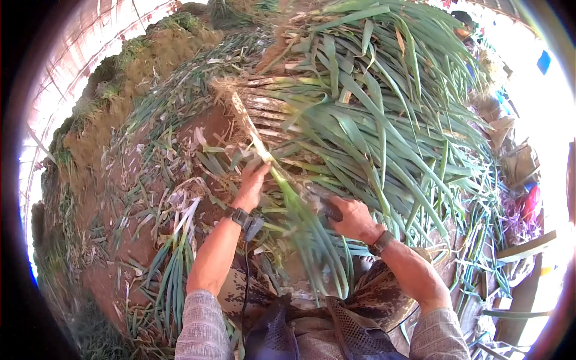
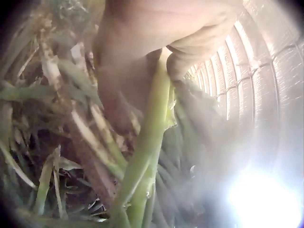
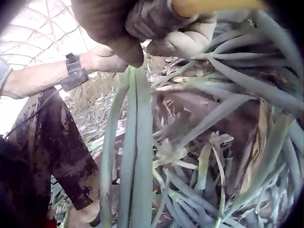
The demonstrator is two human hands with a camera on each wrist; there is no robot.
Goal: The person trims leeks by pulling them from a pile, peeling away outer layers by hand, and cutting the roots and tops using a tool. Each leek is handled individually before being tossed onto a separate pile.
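Note:
My left hand (image 1: 253,182) grips a long leek (image 1: 247,123) around its pale shank, with the roots pointing up and away. Its green leaves (image 1: 318,243) fan down toward my lap, blurred in the head view. The leek's stem (image 2: 149,128) runs out below the left fingers in the left wrist view. My right hand (image 1: 354,219) is curled around a tool's dark, wrapped handle (image 3: 156,19), close beside the leek's green part. I cannot tell the tool's kind; its far end is blurred. In the right wrist view, the leek's leaves (image 3: 135,147) hang below the right hand.
A large heap of leeks (image 1: 384,114) lies ahead and to the right, roots facing left. Several leeks (image 1: 174,270) lie on the ground by my left forearm. Trimmed leaves and peelings (image 1: 135,198) litter the soil to the left. A wooden board (image 1: 527,247) is at the right.

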